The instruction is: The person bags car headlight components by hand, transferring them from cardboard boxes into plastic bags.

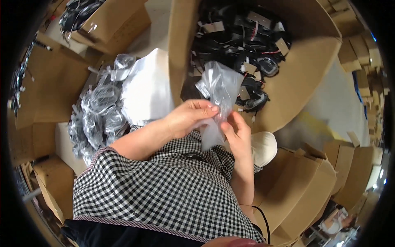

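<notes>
A clear plastic bag (224,80) hangs between my two hands, its upper part reaching over the open box. Something greyish shows inside it, too blurred by the film to name. My left hand (191,117) pinches the bag's gathered middle between thumb and fingers. From the other side my right hand (238,131) grips the same gathered part, fingers curled round it. Below the hands the loose end of the bag (212,138) droops over my checked apron (164,189).
A large cardboard box (304,78) holds black parts with wires (263,45). To the left lie a stack of clear flat bags (150,90) and a heap of filled, bagged items (98,111). Other boxes (292,185) stand around; a person (339,220) is at the lower right.
</notes>
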`<action>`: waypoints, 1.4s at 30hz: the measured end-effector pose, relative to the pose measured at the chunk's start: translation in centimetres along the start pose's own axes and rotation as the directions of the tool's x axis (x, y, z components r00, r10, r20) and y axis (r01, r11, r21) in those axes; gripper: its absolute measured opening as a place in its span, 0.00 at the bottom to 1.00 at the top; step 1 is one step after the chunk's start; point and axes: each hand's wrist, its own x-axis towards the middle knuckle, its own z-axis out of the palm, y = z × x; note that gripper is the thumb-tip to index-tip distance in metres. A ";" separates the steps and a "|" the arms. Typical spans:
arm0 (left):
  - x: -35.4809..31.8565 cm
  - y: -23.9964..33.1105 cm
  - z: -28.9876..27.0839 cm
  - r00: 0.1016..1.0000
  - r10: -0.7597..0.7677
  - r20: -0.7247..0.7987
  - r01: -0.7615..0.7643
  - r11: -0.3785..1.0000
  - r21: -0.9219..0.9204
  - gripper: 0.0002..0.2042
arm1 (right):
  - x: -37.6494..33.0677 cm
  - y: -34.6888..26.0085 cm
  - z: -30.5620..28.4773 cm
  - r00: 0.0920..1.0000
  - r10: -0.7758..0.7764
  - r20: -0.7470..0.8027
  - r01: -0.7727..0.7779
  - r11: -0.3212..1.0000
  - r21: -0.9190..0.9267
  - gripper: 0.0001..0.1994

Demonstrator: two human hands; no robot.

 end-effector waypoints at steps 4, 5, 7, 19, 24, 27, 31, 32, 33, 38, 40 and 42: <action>0.5 0.0 -0.3 0.996 0.092 -0.001 -0.090 0.970 -0.228 0.11 | -0.2 3.1 -1.0 0.950 0.076 -0.302 -0.167 0.944 -0.285 0.14; 0.5 1.1 -1.7 0.993 0.069 0.092 -0.029 0.925 -0.378 0.13 | -0.4 4.6 -2.2 0.945 0.079 -0.319 -0.172 0.945 -0.277 0.14; 0.2 2.8 -4.9 0.970 0.180 0.166 -0.110 0.926 -0.361 0.12 | -0.8 7.0 -5.2 0.866 0.150 -0.477 -0.497 0.350 -0.794 0.17; 6.1 5.4 2.8 0.802 0.514 0.303 0.056 -0.570 0.820 0.15 | 4.2 1.4 -8.0 0.980 0.007 0.196 0.083 0.893 -0.442 0.17; 15.6 9.8 -3.1 0.634 0.772 0.037 -0.111 0.044 0.993 0.09 | 12.8 -1.7 -10.8 0.978 -0.094 -0.186 0.080 0.993 -0.082 0.27; 23.5 11.9 -5.3 0.569 0.774 -0.278 -0.198 0.457 0.867 0.19 | 20.8 -3.5 -10.6 0.791 -0.591 -0.160 0.207 0.505 -0.838 0.30; 28.7 13.1 -1.8 0.659 0.609 -0.442 -0.363 0.772 0.522 0.42 | 27.5 -4.3 -9.1 0.764 -0.639 -0.093 0.074 0.229 -0.971 0.34; 29.8 13.3 -1.4 0.657 0.610 -0.443 -0.374 0.774 0.511 0.44 | 28.8 -4.3 -8.9 0.752 -0.658 -0.030 0.101 0.160 -0.982 0.34; 30.8 13.4 -0.9 0.660 0.608 -0.441 -0.374 0.775 0.510 0.44 | 30.0 -4.3 -9.0 0.753 -0.657 -0.031 0.097 0.158 -0.983 0.34; 34.1 13.6 -1.5 0.600 0.681 -0.420 -0.352 0.696 0.625 0.35 | 32.6 -4.3 -9.8 0.817 -0.577 -0.001 0.006 0.011 -1.000 0.32; 33.1 13.4 -1.0 0.581 0.604 -0.546 -0.346 0.790 0.506 0.29 | 31.8 -3.5 -9.8 0.749 -0.660 0.049 -0.041 -0.120 -0.992 0.26; 31.2 12.7 -2.9 0.568 0.616 -0.546 -0.303 0.774 0.556 0.27 | 29.6 -3.3 -8.5 0.763 -0.644 0.058 -0.003 -0.092 -0.996 0.23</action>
